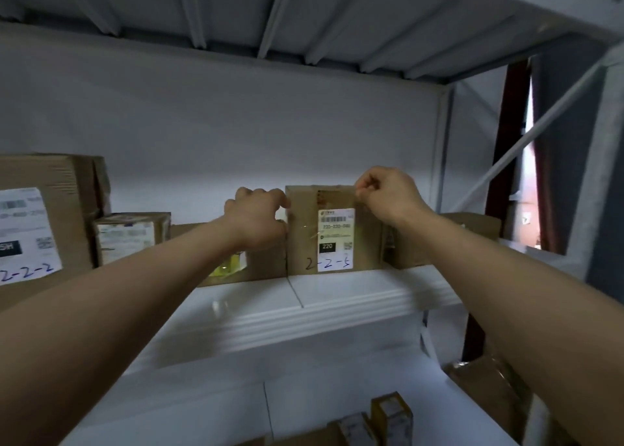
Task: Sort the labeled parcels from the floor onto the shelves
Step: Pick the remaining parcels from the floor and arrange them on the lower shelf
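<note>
On the white shelf (354,293), well right of the big 2-2-2 box (50,216), the 2-2-5 parcel (304,236) stood upright, straight ahead between my hands. My left hand (256,219) curled at its upper left corner, seemingly gripping. My right hand (385,192) pinched the upper right corner, equally near.

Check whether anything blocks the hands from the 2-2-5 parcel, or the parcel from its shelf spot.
Nothing visible does. The left hand and right hand grip the parcel at its top corners, and it stands on the shelf between a low box and a right box.
</note>
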`<act>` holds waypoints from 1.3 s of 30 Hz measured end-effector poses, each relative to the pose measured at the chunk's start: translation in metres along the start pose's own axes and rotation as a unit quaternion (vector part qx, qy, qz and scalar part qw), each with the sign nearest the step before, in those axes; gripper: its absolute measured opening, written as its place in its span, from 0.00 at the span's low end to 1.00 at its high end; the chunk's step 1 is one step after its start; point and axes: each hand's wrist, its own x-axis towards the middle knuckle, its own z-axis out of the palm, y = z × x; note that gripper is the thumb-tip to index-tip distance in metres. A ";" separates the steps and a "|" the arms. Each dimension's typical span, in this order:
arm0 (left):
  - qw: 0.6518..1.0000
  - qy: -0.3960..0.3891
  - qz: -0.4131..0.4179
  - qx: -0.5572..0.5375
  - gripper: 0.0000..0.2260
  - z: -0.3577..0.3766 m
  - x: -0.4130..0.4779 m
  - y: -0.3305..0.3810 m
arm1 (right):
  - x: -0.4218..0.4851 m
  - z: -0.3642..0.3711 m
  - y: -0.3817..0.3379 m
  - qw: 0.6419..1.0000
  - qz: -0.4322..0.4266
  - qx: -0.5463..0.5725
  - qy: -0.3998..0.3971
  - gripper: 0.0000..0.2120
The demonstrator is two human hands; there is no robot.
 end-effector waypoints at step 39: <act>0.977 0.063 0.097 0.181 0.39 0.074 0.090 0.101 | 0.042 -0.017 0.163 0.956 0.078 -0.241 -0.147 0.23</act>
